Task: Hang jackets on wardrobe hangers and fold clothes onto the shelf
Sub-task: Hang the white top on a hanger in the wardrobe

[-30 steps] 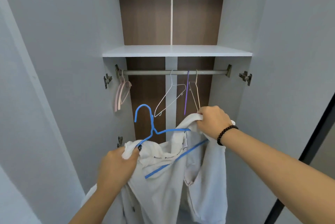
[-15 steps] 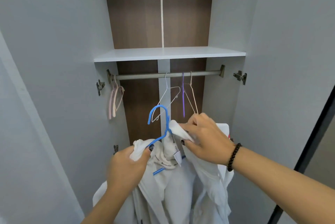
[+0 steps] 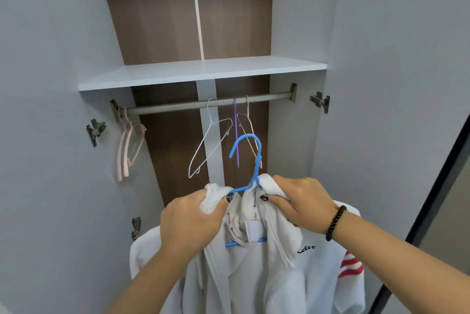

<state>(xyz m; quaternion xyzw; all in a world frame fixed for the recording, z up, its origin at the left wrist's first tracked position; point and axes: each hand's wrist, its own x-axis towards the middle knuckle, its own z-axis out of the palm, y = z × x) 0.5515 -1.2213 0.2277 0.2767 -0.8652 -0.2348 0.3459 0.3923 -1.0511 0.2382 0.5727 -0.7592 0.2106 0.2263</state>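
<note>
White jacket [image 3: 256,275] on blue hanger [image 3: 250,161]

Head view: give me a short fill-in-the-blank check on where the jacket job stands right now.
1. The white jacket sits on a ____ hanger.
2. That hanger's hook is not yet on the ____.
3. Both the left hand and the right hand grip the jacket near its ____.
4. The shelf above holds ____ clothes.

Missing words: blue; rail; collar; no
</note>
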